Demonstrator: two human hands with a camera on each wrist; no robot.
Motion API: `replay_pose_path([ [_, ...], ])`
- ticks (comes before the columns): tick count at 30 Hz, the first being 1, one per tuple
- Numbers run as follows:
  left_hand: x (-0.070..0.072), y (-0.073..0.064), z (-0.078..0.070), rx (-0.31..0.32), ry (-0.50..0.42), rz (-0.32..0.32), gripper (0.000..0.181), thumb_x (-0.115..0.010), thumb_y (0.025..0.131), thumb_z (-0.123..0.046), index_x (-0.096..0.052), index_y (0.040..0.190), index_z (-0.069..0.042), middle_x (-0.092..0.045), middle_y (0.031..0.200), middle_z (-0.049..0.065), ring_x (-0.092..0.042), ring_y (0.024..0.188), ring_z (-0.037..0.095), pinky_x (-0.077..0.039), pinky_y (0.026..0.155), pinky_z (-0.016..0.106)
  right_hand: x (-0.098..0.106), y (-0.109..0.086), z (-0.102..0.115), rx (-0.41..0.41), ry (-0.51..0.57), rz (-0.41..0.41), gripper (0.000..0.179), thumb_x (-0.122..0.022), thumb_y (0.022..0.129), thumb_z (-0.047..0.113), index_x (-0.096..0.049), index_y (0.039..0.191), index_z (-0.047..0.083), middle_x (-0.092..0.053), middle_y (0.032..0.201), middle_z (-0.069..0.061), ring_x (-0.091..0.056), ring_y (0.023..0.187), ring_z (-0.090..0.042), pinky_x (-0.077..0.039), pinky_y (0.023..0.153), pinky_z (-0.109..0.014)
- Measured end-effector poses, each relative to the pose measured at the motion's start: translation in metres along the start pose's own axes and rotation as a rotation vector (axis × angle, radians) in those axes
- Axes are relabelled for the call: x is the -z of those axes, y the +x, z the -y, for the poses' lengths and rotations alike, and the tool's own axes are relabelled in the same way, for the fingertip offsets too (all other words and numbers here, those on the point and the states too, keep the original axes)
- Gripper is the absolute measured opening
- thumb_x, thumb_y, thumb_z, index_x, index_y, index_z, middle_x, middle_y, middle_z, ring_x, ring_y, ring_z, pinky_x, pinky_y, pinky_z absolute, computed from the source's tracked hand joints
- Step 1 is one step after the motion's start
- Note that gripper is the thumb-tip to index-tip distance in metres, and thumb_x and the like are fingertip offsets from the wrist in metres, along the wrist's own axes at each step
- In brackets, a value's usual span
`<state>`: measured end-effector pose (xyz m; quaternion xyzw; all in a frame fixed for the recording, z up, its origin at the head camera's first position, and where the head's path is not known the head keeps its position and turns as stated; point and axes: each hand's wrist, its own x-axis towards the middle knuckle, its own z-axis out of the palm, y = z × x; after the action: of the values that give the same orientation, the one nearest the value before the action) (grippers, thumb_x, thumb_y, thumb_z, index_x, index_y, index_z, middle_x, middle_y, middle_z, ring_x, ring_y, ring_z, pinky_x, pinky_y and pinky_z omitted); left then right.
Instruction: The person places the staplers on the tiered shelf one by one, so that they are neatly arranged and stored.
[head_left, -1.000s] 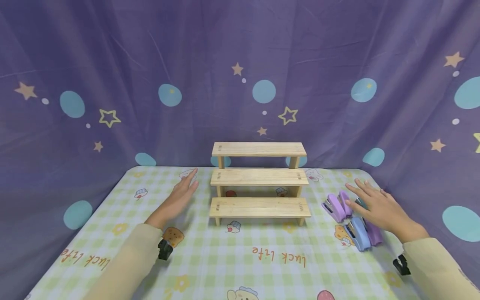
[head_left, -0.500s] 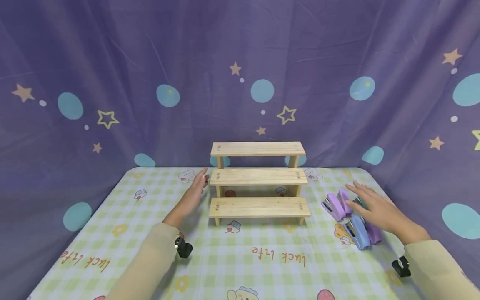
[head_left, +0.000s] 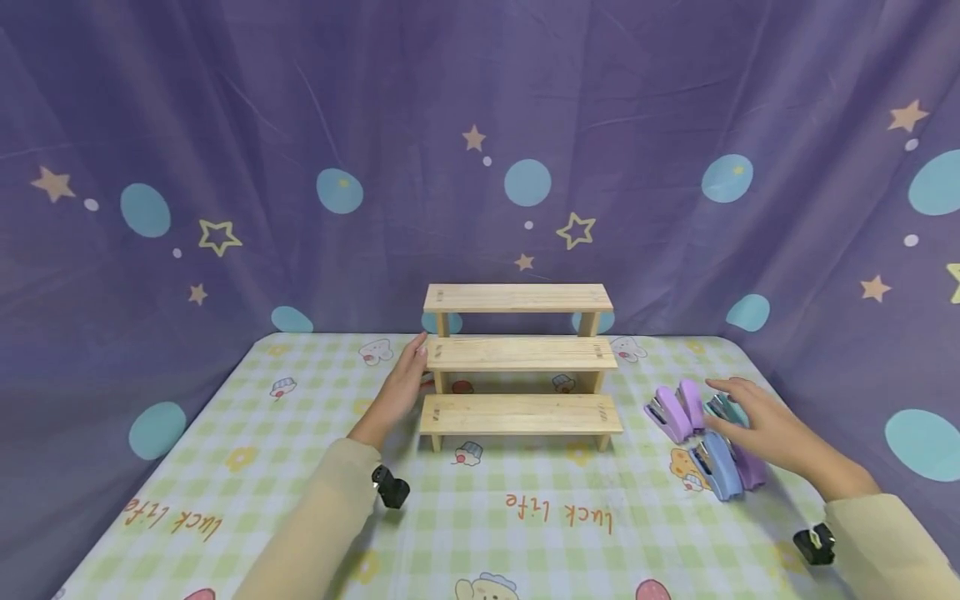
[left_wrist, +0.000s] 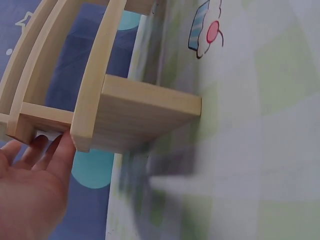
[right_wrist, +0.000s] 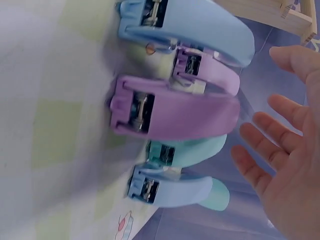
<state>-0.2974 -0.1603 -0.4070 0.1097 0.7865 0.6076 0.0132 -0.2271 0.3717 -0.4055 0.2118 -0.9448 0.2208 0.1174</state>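
A three-step wooden shelf stands at the middle of the table. My left hand is at its left end, beside the middle step; in the left wrist view the fingertips touch the side of the wood, fingers fairly straight. Several small staplers lie grouped to the right: two light purple, a teal stapler, a blue stapler and a darker purple stapler. Over them hovers my right hand, fingers loosely bent and apart from the staplers in the right wrist view, holding nothing.
A checked tablecloth with printed cartoons and lettering covers the table. Behind and on both sides hangs a purple curtain with stars and dots. A black wrist camera sits under each sleeve.
My left hand has moved right to the shelf's left end. The right hand has turned and bent its fingers more over the staplers. Shelf and staplers stay where they were.
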Motion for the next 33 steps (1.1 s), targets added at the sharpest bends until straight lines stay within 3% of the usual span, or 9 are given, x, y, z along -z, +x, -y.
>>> replay_pose_path([
  [4, -0.001, -0.005, -0.012, 0.013, -0.051, 0.011, 0.055, -0.022, 0.113, -0.030, -0.009, 0.162, -0.011, -0.019, 0.160, 0.028, -0.034, 0.140, 0.046, -0.040, 0.110, 0.055, 0.003, -0.005, -0.002, -0.055, -0.010, 0.034, 0.059, -0.073, 0.094, 0.027, -0.052, 0.138, -0.007, -0.041, 0.142, -0.037, -0.061, 0.105, -0.045, -0.050, 0.085, -0.063],
  [6, -0.002, -0.009, -0.020, 0.016, -0.063, 0.011, 0.053, -0.022, 0.113, -0.026, -0.010, 0.162, -0.008, -0.019, 0.160, 0.028, -0.033, 0.141, 0.046, -0.040, 0.110, 0.055, 0.005, -0.007, -0.002, -0.082, -0.024, 0.052, 0.059, -0.072, 0.095, 0.029, -0.053, 0.137, -0.006, -0.037, 0.145, -0.038, -0.061, 0.101, -0.038, -0.054, 0.079, -0.054],
  [11, -0.005, -0.001, -0.002, -0.001, -0.072, -0.033, 0.052, -0.026, 0.113, -0.031, -0.018, 0.162, -0.015, -0.022, 0.161, 0.020, -0.035, 0.140, 0.043, -0.042, 0.109, 0.053, 0.005, -0.013, -0.004, -0.092, -0.048, 0.037, 0.055, -0.074, 0.093, 0.029, -0.058, 0.133, -0.005, -0.059, 0.124, -0.022, -0.058, 0.089, -0.022, -0.051, 0.067, -0.035],
  [14, -0.005, 0.003, 0.009, -0.012, -0.063, -0.057, 0.052, -0.028, 0.112, -0.035, -0.022, 0.161, -0.020, -0.024, 0.161, 0.016, -0.038, 0.140, 0.040, -0.044, 0.108, 0.051, 0.004, -0.018, -0.009, -0.085, -0.045, 0.008, 0.051, -0.075, 0.092, 0.026, -0.059, 0.130, -0.004, -0.060, 0.102, -0.011, -0.054, 0.083, -0.016, -0.047, 0.062, -0.030],
  [18, -0.004, 0.003, 0.009, -0.014, -0.070, -0.059, 0.050, -0.029, 0.112, -0.032, -0.023, 0.161, -0.020, -0.026, 0.161, 0.016, -0.038, 0.139, 0.039, -0.043, 0.108, 0.052, 0.004, -0.027, -0.016, -0.107, -0.032, -0.012, 0.048, -0.078, 0.090, 0.023, -0.062, 0.126, -0.004, -0.059, 0.097, -0.005, -0.051, 0.079, -0.009, -0.044, 0.060, -0.027],
  [24, -0.004, 0.005, 0.012, -0.027, -0.086, -0.053, 0.052, -0.030, 0.112, -0.031, -0.021, 0.161, -0.016, -0.025, 0.159, 0.020, -0.035, 0.140, 0.040, -0.041, 0.110, 0.055, 0.006, -0.043, -0.020, -0.222, 0.023, 0.080, 0.046, -0.076, 0.092, 0.028, -0.060, 0.125, 0.000, -0.065, 0.094, 0.000, -0.054, 0.074, 0.000, -0.048, 0.060, -0.027],
  [33, -0.004, 0.005, 0.013, -0.021, -0.071, -0.052, 0.051, -0.031, 0.112, -0.033, -0.022, 0.161, -0.020, -0.028, 0.159, 0.016, -0.037, 0.140, 0.038, -0.042, 0.110, 0.052, -0.002, -0.055, -0.029, -0.302, 0.063, 0.147, 0.032, -0.074, 0.092, 0.032, -0.067, 0.111, 0.008, -0.064, 0.085, 0.007, -0.053, 0.069, 0.000, -0.044, 0.060, -0.023],
])
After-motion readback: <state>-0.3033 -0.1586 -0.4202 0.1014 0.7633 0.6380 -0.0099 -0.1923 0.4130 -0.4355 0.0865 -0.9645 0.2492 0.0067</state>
